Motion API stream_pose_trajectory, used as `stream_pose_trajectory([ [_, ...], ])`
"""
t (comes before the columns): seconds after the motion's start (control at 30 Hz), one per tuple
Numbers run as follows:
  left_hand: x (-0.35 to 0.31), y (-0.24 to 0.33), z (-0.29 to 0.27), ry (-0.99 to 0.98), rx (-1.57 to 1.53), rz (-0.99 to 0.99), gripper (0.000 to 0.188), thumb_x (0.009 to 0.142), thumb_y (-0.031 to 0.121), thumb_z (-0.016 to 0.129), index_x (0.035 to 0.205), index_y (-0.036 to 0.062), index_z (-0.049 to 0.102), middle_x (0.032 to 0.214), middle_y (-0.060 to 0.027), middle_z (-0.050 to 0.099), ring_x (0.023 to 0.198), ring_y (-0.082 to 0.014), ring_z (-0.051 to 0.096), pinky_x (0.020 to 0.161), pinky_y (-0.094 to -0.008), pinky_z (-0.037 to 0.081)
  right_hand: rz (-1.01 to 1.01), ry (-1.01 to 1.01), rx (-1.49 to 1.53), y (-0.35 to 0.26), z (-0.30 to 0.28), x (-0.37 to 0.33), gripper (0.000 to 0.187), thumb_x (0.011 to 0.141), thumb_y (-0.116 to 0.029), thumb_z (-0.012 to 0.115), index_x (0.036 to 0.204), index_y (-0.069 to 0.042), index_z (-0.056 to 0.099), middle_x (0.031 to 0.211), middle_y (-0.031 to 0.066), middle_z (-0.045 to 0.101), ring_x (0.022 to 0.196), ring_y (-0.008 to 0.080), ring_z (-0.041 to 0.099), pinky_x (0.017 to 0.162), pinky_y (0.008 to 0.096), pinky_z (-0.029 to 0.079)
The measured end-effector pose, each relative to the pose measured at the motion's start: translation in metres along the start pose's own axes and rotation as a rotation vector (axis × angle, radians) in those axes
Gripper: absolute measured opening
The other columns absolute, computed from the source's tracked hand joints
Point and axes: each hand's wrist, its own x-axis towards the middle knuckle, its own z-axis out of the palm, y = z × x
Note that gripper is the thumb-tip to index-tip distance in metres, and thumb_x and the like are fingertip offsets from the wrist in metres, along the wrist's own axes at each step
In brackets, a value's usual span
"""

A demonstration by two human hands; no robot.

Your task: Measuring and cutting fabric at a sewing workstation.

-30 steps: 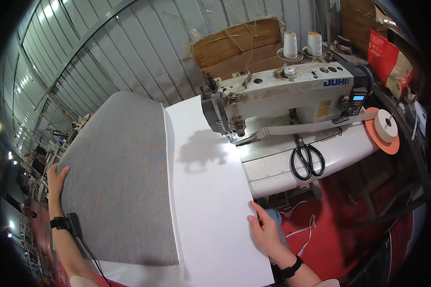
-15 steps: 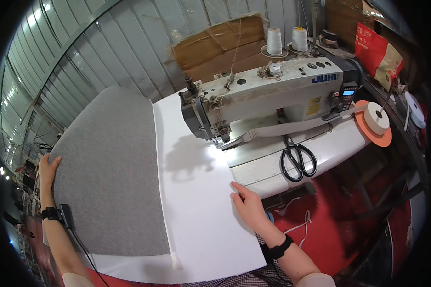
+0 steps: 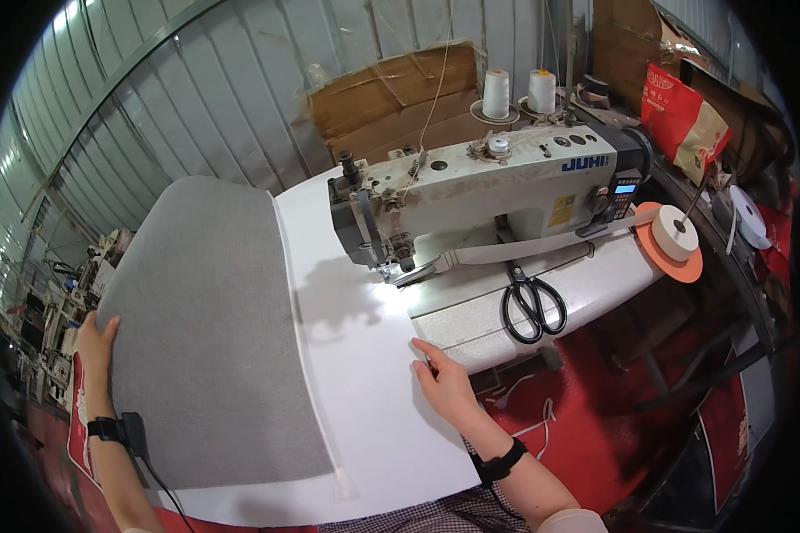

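A large grey fabric panel (image 3: 209, 338) with a white border sheet (image 3: 364, 382) lies before the sewing machine (image 3: 480, 200). A pale strip runs along the seam between grey and white. At the panel's left edge my left hand (image 3: 96, 342) grips it, thumb on top, the other fingers partly hidden. My right hand (image 3: 444, 386) rests across the white sheet's right edge, thumb and index finger stretched out and apart; its remaining fingers are hidden. Under the machine's lit needle area, the white sheet's edge meets a metal strip guide (image 3: 413, 274).
Black-handled scissors (image 3: 533, 306) lie on the white machine bed (image 3: 471, 346). A tape roll (image 3: 676, 233) on an orange disc feeds a pale strip toward the needle. Behind stand two thread cones (image 3: 496, 93), cardboard (image 3: 400, 98) and a red-and-cream bag (image 3: 684, 120).
The view has shifted slightly, so the machine appears farther left and lower. Both hands keep their places at the panel's edges; any feed of the fabric is too small to tell.
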Motion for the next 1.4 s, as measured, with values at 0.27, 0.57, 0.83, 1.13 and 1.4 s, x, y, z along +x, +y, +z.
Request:
stream_pose_trajectory([
  [0.27,-0.127,-0.071,0.064,-0.542,-0.206,0.186,0.097,0.065,0.033,0.078,0.14,0.0025,0.026,0.131,-0.023,0.04,0.117,-0.0361,0.044,0.098,-0.0423,0.037,-0.036,-0.069,-0.158,0.0,-0.008,-0.043,0.045,0.086,-0.01,0.054,0.13,-0.004,0.043,0.093,0.0216,0.062,0.069,0.0231,0.059,0.069,0.0295,0.047],
  [0.57,-0.15,-0.092,0.087,-0.655,-1.134,-0.643,0.102,0.06,0.036,0.082,0.138,-0.0023,0.026,0.127,-0.0223,0.046,0.112,-0.031,0.05,0.093,-0.0393,0.041,0.081,-0.062,-0.417,-0.007,-0.006,-0.087,0.049,0.086,-0.006,0.053,0.133,-0.002,0.04,0.091,0.0152,0.063,0.074,0.0131,0.056,0.068,0.0263,0.046],
  [0.83,-0.152,-0.076,0.081,-0.543,-1.071,-0.609,0.082,0.063,0.026,0.08,0.125,-0.0107,0.04,0.116,-0.0218,0.054,0.107,-0.0287,0.054,0.092,-0.0368,0.042,0.128,-0.057,-0.295,0.011,-0.012,-0.098,0.048,0.093,-0.012,0.041,0.14,-0.012,0.033,0.139,0.0102,0.041,0.133,0.0279,0.031,0.106,0.0531,0.015],
  [1.13,-0.131,-0.072,0.067,-0.375,-1.013,-0.453,0.05,0.069,0.01,0.069,0.113,-0.0089,0.053,0.103,-0.0143,0.062,0.093,-0.0229,0.059,0.086,-0.0319,0.044,-0.087,0.041,-0.315,0.008,-0.005,-0.086,0.044,0.086,0.002,0.045,0.131,0.0,0.043,0.109,0.0129,0.059,0.087,0.0141,0.054,0.078,0.025,0.043],
  [1.4,-0.102,-0.057,0.067,-0.21,-0.775,-0.223,0.038,0.074,0.006,0.063,0.109,-0.0068,0.056,0.096,-0.0128,0.064,0.087,-0.0216,0.06,0.082,-0.0314,0.045,0.106,0.017,-0.277,-0.009,-0.002,-0.065,0.041,0.087,-0.002,0.05,0.128,-0.001,0.047,0.092,0.0178,0.063,0.071,0.0177,0.058,0.069,0.0267,0.046],
])
